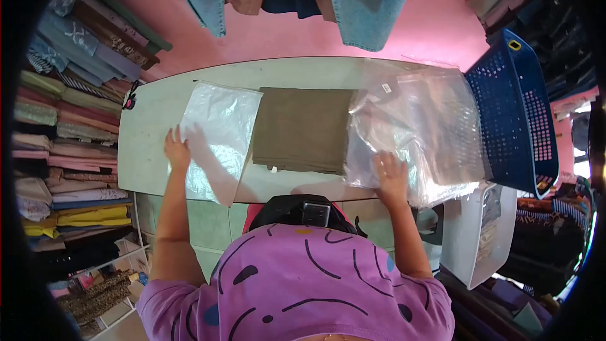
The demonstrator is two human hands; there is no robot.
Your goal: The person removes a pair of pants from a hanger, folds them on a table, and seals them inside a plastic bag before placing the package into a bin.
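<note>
A folded olive-brown garment (pixel 304 129) lies flat in the middle of the white table, a small white tag showing at its lower edge. To its left is a flat, clear plastic bag (pixel 224 126). My left hand (pixel 177 148) rests at that bag's left edge, fingers apart. On the right, several clear plastic bags (pixel 429 126) lie loosely piled, one with a small white label near its top. My right hand (pixel 391 170) lies on the lower left part of this pile with its fingers spread. Neither hand is closed around anything.
A blue perforated basket (pixel 505 113) stands at the table's (pixel 148 151) right end, above a white bin (pixel 470 233). Black-handled scissors (pixel 130 96) lie at the left end. Stacked clothes (pixel 82 151) fill shelves on the left. Denim garments (pixel 372 6) hang beyond the table.
</note>
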